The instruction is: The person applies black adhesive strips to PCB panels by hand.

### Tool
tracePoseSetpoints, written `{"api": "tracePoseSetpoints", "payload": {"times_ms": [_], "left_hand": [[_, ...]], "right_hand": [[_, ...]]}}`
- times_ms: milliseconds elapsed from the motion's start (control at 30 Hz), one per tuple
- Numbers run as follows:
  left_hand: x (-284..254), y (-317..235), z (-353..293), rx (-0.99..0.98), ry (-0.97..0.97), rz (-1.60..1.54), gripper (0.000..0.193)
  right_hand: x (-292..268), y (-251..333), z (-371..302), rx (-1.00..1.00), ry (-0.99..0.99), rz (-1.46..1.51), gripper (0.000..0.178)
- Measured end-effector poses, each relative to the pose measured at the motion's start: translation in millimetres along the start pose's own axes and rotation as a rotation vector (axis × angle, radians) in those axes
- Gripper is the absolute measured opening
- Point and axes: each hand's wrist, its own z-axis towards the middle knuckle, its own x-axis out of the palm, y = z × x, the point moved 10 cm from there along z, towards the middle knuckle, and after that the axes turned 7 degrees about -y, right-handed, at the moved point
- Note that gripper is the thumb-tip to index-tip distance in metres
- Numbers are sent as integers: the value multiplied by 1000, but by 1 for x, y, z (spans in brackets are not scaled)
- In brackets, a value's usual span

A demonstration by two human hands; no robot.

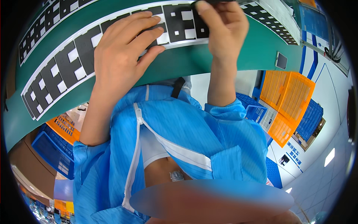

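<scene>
left hand: flat, fingers spread, pressing on the long white backing strip of black die-cut foam pieces | right hand: fingers pinched on a black piece at the strip's far end | strip: lies curved along the green work mat | orange plastic crates: beyond the mat's edge, well apart from the strip

The green desk lay bare between the long white strip of black die-cut pieces and its near edge, leaving free passage there. The left hand pressed flat on the strip; the right hand occupied its far end.
</scene>
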Motion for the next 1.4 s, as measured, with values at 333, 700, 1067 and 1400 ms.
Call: {"api": "tracePoseSetpoints", "payload": {"times_ms": [333,700,1067,1400], "left_hand": [[-22,0,-2,-49,51,-55,40],[-33,22,-16,-61,0,51,41],[-33,25,-19,-66,-20,47,40],[-34,22,-15,-94,5,36,40]], "right_hand": [[36,-3,-6,125,176,98,23],[78,21,-13,-200,354,-392,22],[86,12,-16,-185,440,-469,21],[60,11,-38,-74,478,-440,28]]}}
